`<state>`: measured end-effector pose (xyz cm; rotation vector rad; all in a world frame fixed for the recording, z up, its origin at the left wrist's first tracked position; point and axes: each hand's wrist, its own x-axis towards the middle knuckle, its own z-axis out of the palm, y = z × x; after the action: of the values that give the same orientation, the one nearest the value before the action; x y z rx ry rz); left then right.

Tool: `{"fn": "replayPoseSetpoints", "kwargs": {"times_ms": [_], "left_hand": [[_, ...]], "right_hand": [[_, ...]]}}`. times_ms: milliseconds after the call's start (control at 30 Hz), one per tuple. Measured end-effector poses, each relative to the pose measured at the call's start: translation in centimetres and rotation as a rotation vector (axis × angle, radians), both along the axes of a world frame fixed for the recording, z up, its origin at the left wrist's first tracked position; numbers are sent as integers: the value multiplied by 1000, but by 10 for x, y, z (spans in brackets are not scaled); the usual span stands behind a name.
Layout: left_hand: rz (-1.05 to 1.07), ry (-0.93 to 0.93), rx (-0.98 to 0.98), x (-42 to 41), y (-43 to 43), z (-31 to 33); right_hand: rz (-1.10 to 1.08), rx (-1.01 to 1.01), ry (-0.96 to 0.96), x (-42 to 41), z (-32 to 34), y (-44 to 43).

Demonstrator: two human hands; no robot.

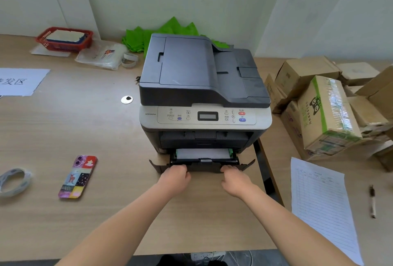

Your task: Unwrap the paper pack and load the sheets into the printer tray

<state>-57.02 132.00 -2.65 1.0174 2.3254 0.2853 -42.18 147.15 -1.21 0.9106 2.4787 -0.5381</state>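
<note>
A dark grey printer point(204, 87) stands at the middle of a wooden desk. Its paper tray point(204, 164) sticks out a short way at the bottom front, and white sheets point(203, 153) lie inside it. My left hand point(175, 177) holds the tray's front edge on the left. My right hand point(235, 178) holds the same edge on the right. Both hands have their fingers curled onto the tray front. No wrapped paper pack shows on the desk.
A phone in a colourful case point(77, 176) and a tape roll point(13, 181) lie to the left. A printed form point(323, 206) and a pen point(372, 201) lie to the right. Cardboard boxes point(327, 114) are stacked at the right; a red basket point(63, 39) sits far left.
</note>
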Motion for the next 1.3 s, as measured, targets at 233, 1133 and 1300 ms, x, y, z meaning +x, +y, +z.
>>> {"fn": "replayPoseSetpoints", "kwargs": {"times_ms": [233, 1133, 1300], "left_hand": [[17, -53, -35, -27, 28, -2], [52, -2, 58, -28, 26, 54], [-79, 5, 182, -19, 29, 106]], "right_hand": [[-26, 3, -20, -25, -1, 27], [-85, -98, 186, -34, 36, 17], [-71, -97, 316, -37, 79, 12]]}}
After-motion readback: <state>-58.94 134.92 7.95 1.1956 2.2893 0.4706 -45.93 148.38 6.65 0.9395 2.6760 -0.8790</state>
